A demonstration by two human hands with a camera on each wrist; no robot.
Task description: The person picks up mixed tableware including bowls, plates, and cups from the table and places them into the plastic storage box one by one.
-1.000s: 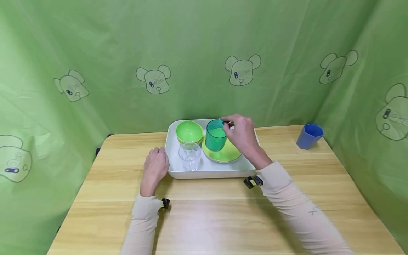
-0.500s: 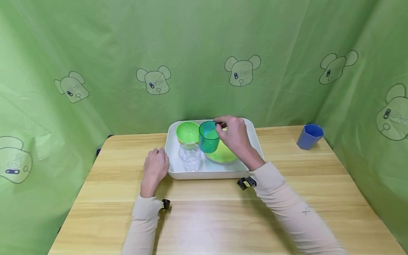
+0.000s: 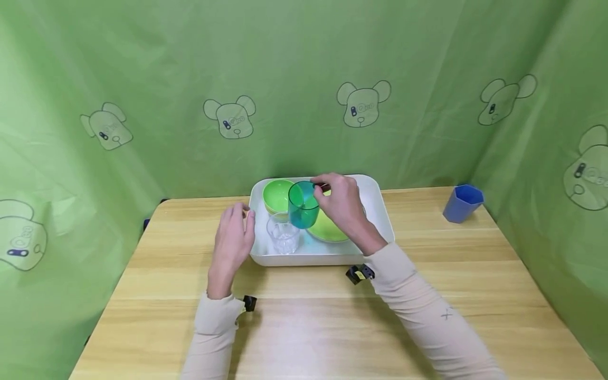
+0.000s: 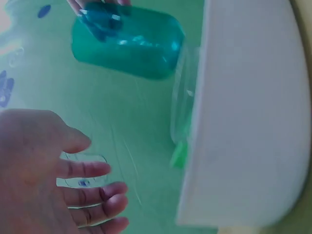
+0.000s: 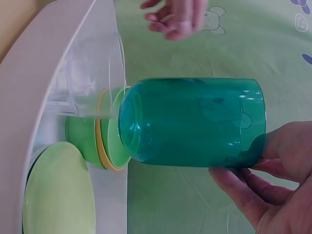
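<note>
My right hand [image 3: 339, 203] pinches a clear teal cup [image 3: 303, 206] by its rim and holds it upright over the white tray [image 3: 332, 259]. In the right wrist view the teal cup [image 5: 192, 122] hangs above a clear glass [image 5: 90, 73] and stacked green bowls [image 5: 117, 126]. My left hand [image 3: 231, 235] is raised beside the tray's left side, its fingers spread and relaxed, holding nothing, as the left wrist view shows of the same hand [image 4: 53, 180]. The clear glass [image 3: 285, 240] stands in the tray's front left, ahead of the bowls [image 3: 275, 196].
Light green plates [image 3: 330, 229] lie stacked in the tray's middle, partly behind the right hand. A blue angular cup [image 3: 462, 203] stands at the right of the wooden table [image 3: 304, 327]. Behind the table hangs a green curtain [image 3: 294, 63] with bear drawings.
My right hand has carried the teal cup left, from over the plates toward the clear glass. My left hand has lifted from the tray's left edge and its fingers have loosened.
</note>
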